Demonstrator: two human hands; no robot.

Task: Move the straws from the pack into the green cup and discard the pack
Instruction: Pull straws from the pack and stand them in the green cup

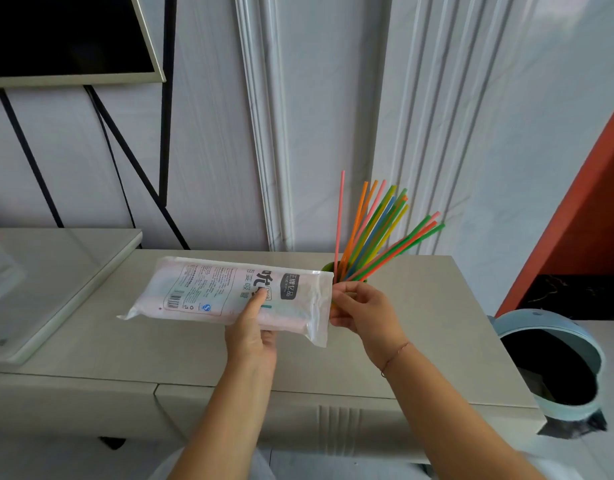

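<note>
My left hand [252, 336] holds a clear plastic straw pack [208, 292] with printed labels, level above the cabinet top, thumb on its upper face. The pack's open end points right, and I cannot tell what is inside it. My right hand [362, 311] is at that open end, fingers pinched near the pack's edge, right in front of the green cup [329, 266]. The cup is mostly hidden behind the pack and my hand. Several coloured straws [378, 230] fan out of it, leaning right.
The beige cabinet top [420, 323] ends at its right edge near a light blue bin [555, 362] with a black liner on the floor. A raised glass-topped shelf [56, 271] lies at the left, under a screen [70, 36] on black legs. The wall stands close behind.
</note>
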